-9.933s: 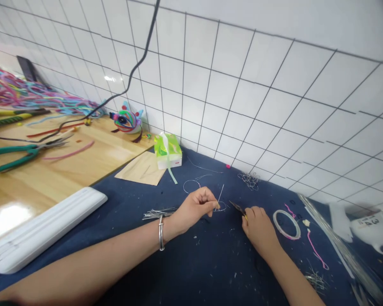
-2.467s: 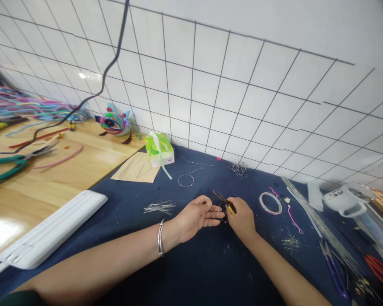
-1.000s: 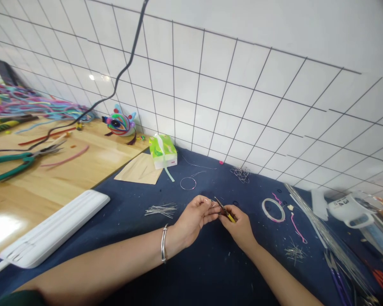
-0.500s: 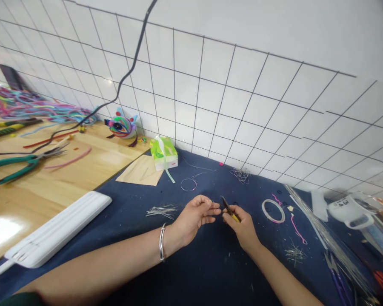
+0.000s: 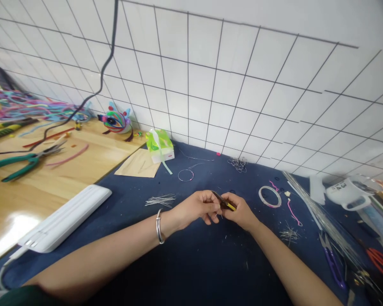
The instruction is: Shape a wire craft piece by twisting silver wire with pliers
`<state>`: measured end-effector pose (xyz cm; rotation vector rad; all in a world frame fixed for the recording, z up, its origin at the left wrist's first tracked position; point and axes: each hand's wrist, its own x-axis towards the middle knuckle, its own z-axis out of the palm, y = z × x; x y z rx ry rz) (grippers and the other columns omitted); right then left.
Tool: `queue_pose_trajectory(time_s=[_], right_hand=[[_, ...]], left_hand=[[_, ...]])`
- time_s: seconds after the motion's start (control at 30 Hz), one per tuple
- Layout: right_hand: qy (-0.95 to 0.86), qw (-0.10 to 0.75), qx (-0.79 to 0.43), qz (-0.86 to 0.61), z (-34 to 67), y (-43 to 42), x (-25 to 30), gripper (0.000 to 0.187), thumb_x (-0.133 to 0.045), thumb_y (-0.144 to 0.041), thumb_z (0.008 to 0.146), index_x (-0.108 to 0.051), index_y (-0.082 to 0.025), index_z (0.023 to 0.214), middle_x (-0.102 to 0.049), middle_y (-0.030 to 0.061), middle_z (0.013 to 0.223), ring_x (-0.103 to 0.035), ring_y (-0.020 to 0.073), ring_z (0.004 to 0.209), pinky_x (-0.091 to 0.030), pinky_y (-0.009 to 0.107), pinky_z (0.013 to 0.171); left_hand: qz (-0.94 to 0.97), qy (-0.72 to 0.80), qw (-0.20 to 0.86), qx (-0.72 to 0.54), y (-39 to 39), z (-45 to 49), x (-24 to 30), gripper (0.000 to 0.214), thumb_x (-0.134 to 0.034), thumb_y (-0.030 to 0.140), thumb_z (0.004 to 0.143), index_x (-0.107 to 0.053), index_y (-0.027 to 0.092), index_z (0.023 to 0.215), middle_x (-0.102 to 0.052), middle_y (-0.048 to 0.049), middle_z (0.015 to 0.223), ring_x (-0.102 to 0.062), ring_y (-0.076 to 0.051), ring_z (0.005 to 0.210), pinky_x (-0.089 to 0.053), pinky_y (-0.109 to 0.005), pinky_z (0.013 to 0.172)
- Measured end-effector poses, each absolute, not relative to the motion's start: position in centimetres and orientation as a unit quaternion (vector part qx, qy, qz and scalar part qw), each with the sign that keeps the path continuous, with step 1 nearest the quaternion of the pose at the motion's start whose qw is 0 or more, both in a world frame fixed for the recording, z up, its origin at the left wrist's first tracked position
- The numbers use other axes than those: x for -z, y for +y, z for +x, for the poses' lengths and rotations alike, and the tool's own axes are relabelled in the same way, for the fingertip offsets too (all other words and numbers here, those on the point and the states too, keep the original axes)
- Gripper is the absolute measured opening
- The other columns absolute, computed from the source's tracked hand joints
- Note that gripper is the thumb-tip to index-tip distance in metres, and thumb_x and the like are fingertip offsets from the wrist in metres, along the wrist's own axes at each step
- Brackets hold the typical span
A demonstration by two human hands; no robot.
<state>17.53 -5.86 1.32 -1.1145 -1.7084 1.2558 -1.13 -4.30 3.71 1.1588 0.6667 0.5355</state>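
Observation:
My right hand (image 5: 241,212) is closed around small pliers (image 5: 230,206) with dark jaws and a yellow handle. The jaws reach over to the fingertips of my left hand (image 5: 201,207), which wears a silver bangle at the wrist. Those left fingers are pinched together on a thin wire (image 5: 220,214), of which only a short bit shows below them. Both hands meet above the dark blue cloth (image 5: 191,263). To the left of my left hand lies a bundle of straight wire pieces (image 5: 160,200), and beyond it a thin wire ring (image 5: 185,175) with a pink spot.
A white power strip (image 5: 67,216) and green-handled pliers (image 5: 32,161) are at the left. A tissue pack (image 5: 166,155) stands at the back. Right of my hands lie a wire coil (image 5: 261,199), wire scraps (image 5: 289,234), purple snips (image 5: 333,265) and a white mug (image 5: 347,194).
My hands have come together. The pliers, apart from my left fingers before, have moved left and now lie across the fingertips. The camera view has shifted slightly.

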Motion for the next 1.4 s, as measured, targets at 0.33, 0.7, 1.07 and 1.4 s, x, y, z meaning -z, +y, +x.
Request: queue_pose_trajectory(time_s=[0.33, 0.7, 1.07, 1.4], right_hand=[[-0.663, 0.364, -0.459, -0.466, 18.2, -6.2, -2.0, 0.014, -0.056, -0.029, 0.075, -0.056, -0.018, 0.084, -0.056, -0.0019, 0.077, -0.050, 0.0106, 0.071, -0.038, 0.023, 0.069], [-0.674, 0.335, -0.429, -0.500, 17.3, -6.2, -1.8, 0.024, -0.051, -0.039, 0.079, -0.054, -0.019, 0.092, -0.057, -0.0004, 0.083, -0.051, 0.0128, 0.075, -0.038, 0.024, 0.068], [-0.775, 0.218, -0.052, -0.591, 18.9, -3.9, 0.0, 0.028, -0.055, -0.041, 0.075, -0.061, -0.021, 0.094, -0.057, 0.0093, 0.099, -0.044, 0.0261, 0.097, -0.030, 0.041, 0.082], [-0.762, 0.232, -0.358, -0.487, 15.4, -6.6, -3.6, 0.019, -0.054, -0.037, 0.077, -0.065, -0.021, 0.078, -0.050, -0.0019, 0.066, -0.046, 0.0105, 0.062, -0.034, 0.023, 0.058]], left_hand=[[0.594, 0.359, 0.649, -0.313, -4.2, -1.7, -4.2, 0.013, -0.053, 0.027, 0.077, -0.053, 0.014, 0.081, -0.059, -0.0018, 0.068, -0.057, -0.010, 0.058, -0.045, -0.021, 0.052], [0.637, 0.369, 0.610, -0.292, -4.3, -2.3, -3.1, 0.014, -0.053, 0.027, 0.076, -0.057, 0.014, 0.079, -0.056, 0.0007, 0.063, -0.056, -0.009, 0.056, -0.044, -0.020, 0.051], [0.670, 0.385, 0.568, -0.284, -4.5, -3.6, -3.8, 0.015, -0.050, 0.028, 0.077, -0.059, 0.016, 0.079, -0.058, -0.0002, 0.066, -0.057, -0.010, 0.058, -0.044, -0.020, 0.052], [0.665, 0.382, 0.558, -0.316, -4.9, -3.0, -3.7, 0.014, -0.053, 0.027, 0.075, -0.061, 0.015, 0.078, -0.057, -0.0005, 0.070, -0.055, -0.009, 0.055, -0.044, -0.019, 0.051]])
